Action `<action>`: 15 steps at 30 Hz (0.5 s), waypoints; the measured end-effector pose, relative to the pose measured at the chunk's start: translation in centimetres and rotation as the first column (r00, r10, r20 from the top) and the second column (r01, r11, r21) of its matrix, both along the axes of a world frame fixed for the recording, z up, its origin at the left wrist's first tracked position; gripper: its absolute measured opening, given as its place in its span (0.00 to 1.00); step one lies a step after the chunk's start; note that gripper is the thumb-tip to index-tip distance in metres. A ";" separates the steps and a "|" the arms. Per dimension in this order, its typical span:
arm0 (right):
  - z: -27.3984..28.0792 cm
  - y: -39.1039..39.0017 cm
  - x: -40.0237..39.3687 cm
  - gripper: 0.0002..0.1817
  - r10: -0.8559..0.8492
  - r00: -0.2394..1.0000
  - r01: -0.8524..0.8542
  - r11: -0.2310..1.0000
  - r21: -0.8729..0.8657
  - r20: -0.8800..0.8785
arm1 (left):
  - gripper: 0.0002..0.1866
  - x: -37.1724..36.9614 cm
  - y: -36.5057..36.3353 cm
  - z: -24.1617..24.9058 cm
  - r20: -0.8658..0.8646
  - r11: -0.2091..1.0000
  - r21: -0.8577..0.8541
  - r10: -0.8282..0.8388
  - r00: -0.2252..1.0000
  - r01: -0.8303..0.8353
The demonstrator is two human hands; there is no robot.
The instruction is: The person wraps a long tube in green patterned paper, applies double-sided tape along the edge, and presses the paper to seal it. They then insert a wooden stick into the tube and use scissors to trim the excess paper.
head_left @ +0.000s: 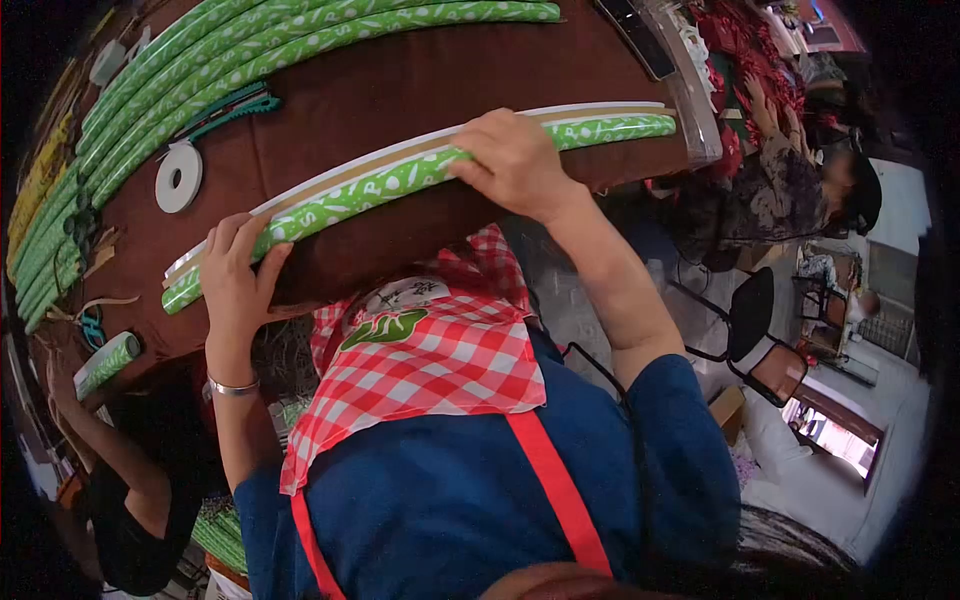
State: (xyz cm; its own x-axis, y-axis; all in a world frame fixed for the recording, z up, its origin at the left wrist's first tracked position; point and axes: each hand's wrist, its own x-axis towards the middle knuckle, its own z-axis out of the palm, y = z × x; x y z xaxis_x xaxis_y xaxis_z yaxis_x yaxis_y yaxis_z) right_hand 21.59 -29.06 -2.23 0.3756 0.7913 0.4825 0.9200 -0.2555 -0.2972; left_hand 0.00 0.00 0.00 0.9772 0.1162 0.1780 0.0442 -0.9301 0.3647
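A long roll of green paper with a white printed pattern (375,188) lies along the near edge of the brown-covered table. A brown strip and a white edge run along its far side. My left hand (238,262) grips the roll close to its left end, with the thumb on the near side and the fingers over the top. Farther right, my right hand (515,165) is closed around it, fingers curled over the green surface. The part of the roll under each hand is hidden.
Several finished green rolls (330,35) lie at the back and left. Nearby are a white tape roll (163,187), teal cutters (235,108) and a dark phone (640,42). At the lower left, another person's hand (62,385) is beside a green roll (108,362). Chairs (752,315) stand right.
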 end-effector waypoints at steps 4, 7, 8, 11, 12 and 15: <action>0.4 -7.3 4.9 0.11 -0.197 0.976 0.196 0.980 0.015 0.095 | 0.18 0.5 -0.7 0.5 0.052 1.000 0.012 0.011 0.999 -0.012; -1.0 -12.9 8.3 0.15 -0.406 0.893 0.412 0.911 0.012 0.194 | 0.18 0.5 -0.7 0.5 0.051 1.000 0.010 0.018 0.999 -0.018; -1.0 -14.8 9.3 0.14 -0.451 0.874 0.461 0.888 -0.010 0.181 | 0.18 0.4 -0.7 0.4 0.055 1.000 -0.005 0.022 0.998 -0.022; -1.3 -17.1 11.0 0.13 -0.512 0.842 0.512 0.858 0.047 0.167 | 0.18 0.3 -0.7 0.5 0.086 1.000 0.004 0.001 0.996 -0.001; -1.3 -17.3 11.2 0.13 -0.511 0.832 0.521 0.853 0.010 0.216 | 0.18 0.4 -0.8 0.3 0.102 1.000 0.023 0.003 0.995 -0.005; 0.6 -15.2 9.7 0.13 -0.490 0.790 0.551 0.831 -0.076 0.369 | 0.19 0.4 -0.8 0.3 0.078 1.000 0.006 0.025 0.997 -0.025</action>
